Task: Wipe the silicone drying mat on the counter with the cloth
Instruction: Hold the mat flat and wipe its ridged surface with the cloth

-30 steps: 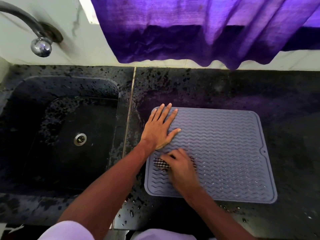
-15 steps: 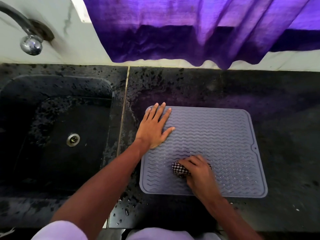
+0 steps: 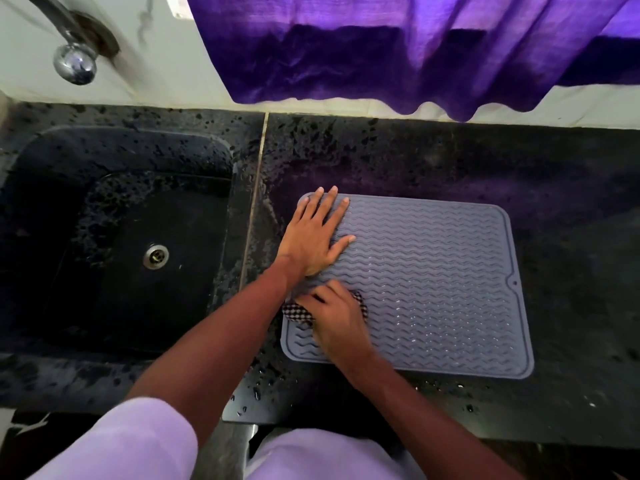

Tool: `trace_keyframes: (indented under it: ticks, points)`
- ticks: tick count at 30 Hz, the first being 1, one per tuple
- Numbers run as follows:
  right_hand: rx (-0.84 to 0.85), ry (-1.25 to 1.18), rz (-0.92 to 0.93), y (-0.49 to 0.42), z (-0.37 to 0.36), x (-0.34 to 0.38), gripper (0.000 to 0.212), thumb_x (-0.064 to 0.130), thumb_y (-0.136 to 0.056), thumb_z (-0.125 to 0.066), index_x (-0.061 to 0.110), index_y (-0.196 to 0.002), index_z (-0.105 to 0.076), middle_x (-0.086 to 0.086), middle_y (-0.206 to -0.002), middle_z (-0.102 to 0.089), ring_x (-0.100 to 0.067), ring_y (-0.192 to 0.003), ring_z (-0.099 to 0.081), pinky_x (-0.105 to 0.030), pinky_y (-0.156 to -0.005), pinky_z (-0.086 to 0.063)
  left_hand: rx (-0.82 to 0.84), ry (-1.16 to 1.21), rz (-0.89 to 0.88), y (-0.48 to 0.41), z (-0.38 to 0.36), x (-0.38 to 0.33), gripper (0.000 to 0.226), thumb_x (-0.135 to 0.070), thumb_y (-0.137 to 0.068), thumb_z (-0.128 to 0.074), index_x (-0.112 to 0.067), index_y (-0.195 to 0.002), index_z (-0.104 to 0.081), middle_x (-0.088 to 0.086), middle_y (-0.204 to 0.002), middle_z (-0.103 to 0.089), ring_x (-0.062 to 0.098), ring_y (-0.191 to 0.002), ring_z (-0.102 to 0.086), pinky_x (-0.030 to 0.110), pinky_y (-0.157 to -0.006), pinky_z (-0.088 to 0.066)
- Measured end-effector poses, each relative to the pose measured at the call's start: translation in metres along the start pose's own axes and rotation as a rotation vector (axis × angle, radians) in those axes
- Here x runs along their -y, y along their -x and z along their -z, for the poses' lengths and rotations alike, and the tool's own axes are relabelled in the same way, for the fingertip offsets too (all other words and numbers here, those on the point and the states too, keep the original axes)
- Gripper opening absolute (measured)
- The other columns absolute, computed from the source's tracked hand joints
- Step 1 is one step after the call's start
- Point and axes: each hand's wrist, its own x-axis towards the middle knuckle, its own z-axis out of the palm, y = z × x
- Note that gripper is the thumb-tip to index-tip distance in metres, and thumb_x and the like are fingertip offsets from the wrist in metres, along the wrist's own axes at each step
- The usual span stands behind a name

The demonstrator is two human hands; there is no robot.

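Note:
A grey silicone drying mat (image 3: 433, 278) with wavy ridges lies flat on the black counter (image 3: 571, 209). My left hand (image 3: 313, 237) rests palm down on the mat's far left corner, fingers spread, holding nothing. My right hand (image 3: 337, 322) is closed over a black-and-white checked cloth (image 3: 296, 311), which is pressed on the mat at its left edge. Most of the cloth is hidden under the hand; one end sticks out to the left and a bit shows on the right.
A dark sink (image 3: 138, 258) with a metal drain (image 3: 156, 256) lies left of the mat. A chrome tap (image 3: 74, 64) projects from the white wall above it. A purple curtain (image 3: 415, 53) hangs over the counter's back edge. Water drops (image 3: 256, 389) dot the counter's front.
My right hand has slid the cloth back to the left, from the middle front of the mat to its left edge. The left hand has stayed pressed on the far left corner.

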Motion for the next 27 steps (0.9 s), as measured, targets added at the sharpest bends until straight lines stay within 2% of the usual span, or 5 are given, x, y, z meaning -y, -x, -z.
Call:
trace_keyframes:
  ticks: [4,9,15,21,27]
  points:
    - [0.138,-0.018,0.088,-0.008,0.013,0.002,0.043,0.007,-0.070,-0.050,0.015,-0.109,-0.068,-0.006,-0.097,-0.065,-0.029,-0.090,-0.054,-0.038,-0.078,-0.049,0.010,0.009,0.001,0.002,-0.001,0.000,0.077,-0.065,-0.102,-0.017,-0.019,-0.163,-0.015,0.010,-0.170,-0.010,0.031,-0.157,-0.006,0.050,-0.126,-0.011]
    - [0.070,0.009,0.103,0.035,0.037,-0.034,0.049,0.005,-0.059,-0.076,0.017,-0.106,-0.066,-0.002,-0.093,-0.064,-0.024,-0.088,-0.051,-0.032,-0.076,-0.043,0.013,0.025,-0.005,0.001,0.000,0.000,0.076,-0.064,-0.102,-0.017,-0.019,-0.163,-0.014,0.010,-0.170,-0.009,0.031,-0.157,-0.004,0.051,-0.127,-0.008]
    - [0.033,-0.003,0.028,0.052,0.029,-0.043,0.042,0.002,-0.067,-0.054,0.018,-0.103,-0.069,-0.001,-0.089,-0.062,-0.023,-0.085,-0.052,-0.033,-0.076,-0.047,-0.009,0.024,-0.006,0.001,0.001,-0.001,0.074,-0.063,-0.103,-0.021,-0.019,-0.163,-0.017,0.011,-0.170,-0.013,0.032,-0.157,-0.008,0.050,-0.127,-0.010]
    - [0.041,-0.062,0.063,0.022,0.006,-0.007,0.030,0.008,-0.076,-0.061,0.018,-0.102,-0.070,-0.003,-0.085,-0.060,-0.021,-0.085,-0.051,-0.031,-0.076,-0.045,-0.030,0.021,-0.006,0.000,-0.001,0.001,0.074,-0.063,-0.103,-0.024,-0.020,-0.163,-0.019,0.010,-0.169,-0.015,0.030,-0.157,-0.010,0.049,-0.126,-0.012]
    - [0.155,-0.091,0.155,0.005,0.007,0.009,0.045,0.000,-0.067,-0.067,0.016,-0.109,-0.070,-0.006,-0.084,-0.060,-0.025,-0.085,-0.051,-0.037,-0.072,-0.049,-0.056,0.021,-0.008,0.000,0.000,0.000,0.073,-0.063,-0.103,-0.026,-0.020,-0.162,-0.023,0.011,-0.169,-0.019,0.031,-0.156,-0.014,0.049,-0.126,-0.014]
